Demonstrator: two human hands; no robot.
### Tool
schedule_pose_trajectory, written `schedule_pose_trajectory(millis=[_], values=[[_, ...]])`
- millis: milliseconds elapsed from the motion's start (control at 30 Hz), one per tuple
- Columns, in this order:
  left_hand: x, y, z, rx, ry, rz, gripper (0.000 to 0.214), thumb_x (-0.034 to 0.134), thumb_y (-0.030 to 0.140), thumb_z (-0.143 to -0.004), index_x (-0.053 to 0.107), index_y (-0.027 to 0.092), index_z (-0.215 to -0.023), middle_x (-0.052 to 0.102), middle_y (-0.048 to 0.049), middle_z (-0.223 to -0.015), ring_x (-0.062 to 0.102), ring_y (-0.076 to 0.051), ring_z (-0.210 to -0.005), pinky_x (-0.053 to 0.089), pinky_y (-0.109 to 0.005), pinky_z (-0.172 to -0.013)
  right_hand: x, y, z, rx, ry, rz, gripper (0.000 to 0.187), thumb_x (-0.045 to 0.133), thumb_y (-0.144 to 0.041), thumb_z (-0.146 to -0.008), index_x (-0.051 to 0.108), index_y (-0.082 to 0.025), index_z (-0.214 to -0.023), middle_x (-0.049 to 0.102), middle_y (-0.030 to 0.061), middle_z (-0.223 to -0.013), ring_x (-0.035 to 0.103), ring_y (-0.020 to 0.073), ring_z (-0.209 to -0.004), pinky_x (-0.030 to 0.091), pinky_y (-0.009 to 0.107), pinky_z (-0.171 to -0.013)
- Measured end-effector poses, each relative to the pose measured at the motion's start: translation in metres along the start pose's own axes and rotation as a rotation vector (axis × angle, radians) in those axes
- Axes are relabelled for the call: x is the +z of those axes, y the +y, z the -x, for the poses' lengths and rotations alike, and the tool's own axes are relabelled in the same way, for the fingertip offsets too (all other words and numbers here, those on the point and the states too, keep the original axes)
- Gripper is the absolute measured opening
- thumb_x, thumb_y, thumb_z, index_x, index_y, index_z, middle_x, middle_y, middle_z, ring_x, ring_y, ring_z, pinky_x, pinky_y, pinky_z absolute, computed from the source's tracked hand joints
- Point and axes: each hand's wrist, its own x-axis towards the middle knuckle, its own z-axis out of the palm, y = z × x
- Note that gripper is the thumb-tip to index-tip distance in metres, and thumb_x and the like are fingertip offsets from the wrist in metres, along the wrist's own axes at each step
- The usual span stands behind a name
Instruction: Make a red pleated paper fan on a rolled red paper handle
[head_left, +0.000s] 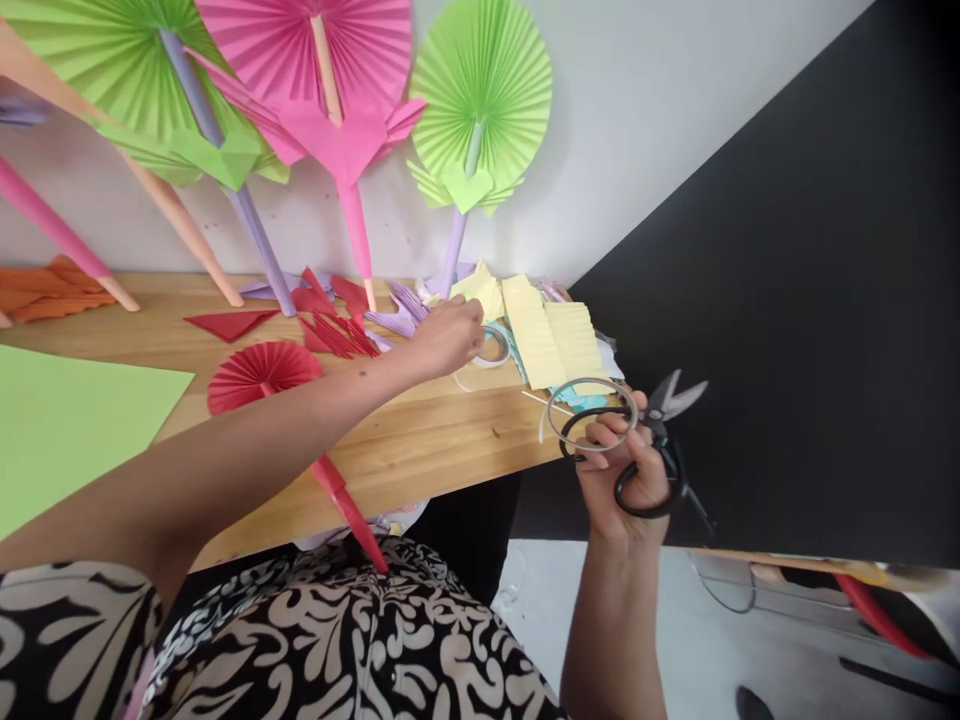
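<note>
My right hand [626,475] grips black-handled scissors [660,425] with the blades apart, pointing up and right. A thin ring, like a nearly used-up tape roll [553,415], also hangs on its fingers. Stretched across the table, my left hand [450,335] has its fingers closed beside pale yellow pleated paper [536,325]; what they hold, if anything, is hidden. Just right of it lies another tape roll [495,347]. A red pleated paper fan [262,372] lies under my left forearm, its red stick [352,515] reaching over the table edge toward my body.
Finished-looking green [484,85] and pink [352,60] paper fans on rolled sticks lean against the wall. Red paper scraps [232,323], purple pleated pieces [397,315] and orange paper [56,290] lie along the back. A light green sheet [82,420] covers the left; a black panel [787,330] stands right.
</note>
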Motion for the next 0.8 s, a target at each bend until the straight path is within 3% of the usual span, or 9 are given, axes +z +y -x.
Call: schedule_pose_trajectory(millis=[100,167,267,367,467,633,700,800], values=[[0.004,-0.008,0.006,0.027,0.045,-0.007,0.039,0.057,0.007,-0.077,0.069,0.020,-0.111,0.057,-0.0118,-0.131,0.052,-0.029,-0.114,0.038,-0.043,-0.094,0.011,0.009,-0.003,0.066,0.004,-0.046,0.038,0.076,-0.019,-0.067,0.064,-0.031,-0.100,0.047,-0.0052,-0.078,0.044,0.0063,-0.063,0.040,0.012,-0.046],[0.002,-0.014,0.007,0.027,0.022,0.035,0.043,0.061,0.010,-0.077,0.067,0.020,-0.118,0.060,-0.0115,-0.129,0.054,-0.028,-0.113,0.039,-0.040,-0.094,0.016,0.014,-0.007,0.085,-0.004,-0.053,0.038,0.075,-0.020,-0.067,0.065,-0.031,-0.101,0.047,-0.0046,-0.079,0.044,0.0073,-0.063,0.039,0.013,-0.045],[-0.008,-0.019,0.006,-0.061,0.004,0.098,0.017,0.064,0.023,-0.082,0.074,0.015,-0.093,0.071,-0.0091,-0.093,0.062,-0.023,-0.089,0.041,-0.034,-0.081,0.023,0.020,-0.013,0.103,-0.030,-0.063,0.038,0.073,-0.019,-0.068,0.065,-0.032,-0.103,0.047,-0.0043,-0.079,0.044,0.0084,-0.064,0.039,0.015,-0.045],[-0.023,-0.012,0.013,-0.210,0.084,0.217,0.028,0.061,0.032,-0.086,0.070,0.012,-0.069,0.066,-0.0061,-0.069,0.057,-0.017,-0.066,0.038,-0.029,-0.066,0.031,0.025,-0.014,0.140,-0.058,-0.098,0.036,0.072,-0.019,-0.068,0.066,-0.032,-0.101,0.046,-0.0043,-0.079,0.044,0.0078,-0.064,0.039,0.014,-0.046],[-0.033,0.007,0.037,-0.317,0.043,0.603,0.034,0.054,0.035,-0.090,0.070,0.011,-0.073,0.065,-0.0041,-0.067,0.055,-0.014,-0.063,0.039,-0.027,-0.064,0.044,0.032,-0.011,0.182,-0.095,-0.103,0.034,0.071,-0.021,-0.069,0.066,-0.032,-0.100,0.046,-0.0041,-0.079,0.043,0.0078,-0.063,0.039,0.014,-0.046],[-0.028,0.039,0.100,-0.492,-0.264,1.364,0.046,0.058,0.056,-0.085,0.070,0.012,-0.082,0.070,-0.0065,-0.081,0.059,-0.014,-0.070,0.046,-0.025,-0.067,0.065,0.044,-0.008,0.226,-0.155,-0.141,0.034,0.071,-0.019,-0.068,0.065,-0.030,-0.099,0.046,-0.0040,-0.079,0.043,0.0075,-0.063,0.037,0.015,-0.046],[-0.024,0.045,0.120,-0.598,-0.273,1.580,0.048,0.065,0.060,-0.079,0.070,0.012,-0.086,0.071,-0.0093,-0.090,0.060,-0.014,-0.072,0.047,-0.026,-0.067,0.072,0.048,-0.008,0.232,-0.182,-0.140,0.033,0.071,-0.019,-0.068,0.065,-0.030,-0.098,0.046,-0.0040,-0.079,0.043,0.0079,-0.063,0.037,0.016,-0.046],[-0.023,0.048,0.138,-0.711,-0.190,1.767,0.048,0.073,0.057,-0.073,0.069,0.012,-0.091,0.070,-0.0100,-0.093,0.061,-0.014,-0.074,0.048,-0.026,-0.069,0.080,0.054,-0.007,0.235,-0.237,-0.104,0.033,0.070,-0.022,-0.068,0.064,-0.031,-0.099,0.044,-0.0040,-0.078,0.041,0.0089,-0.062,0.036,0.017,-0.045]])
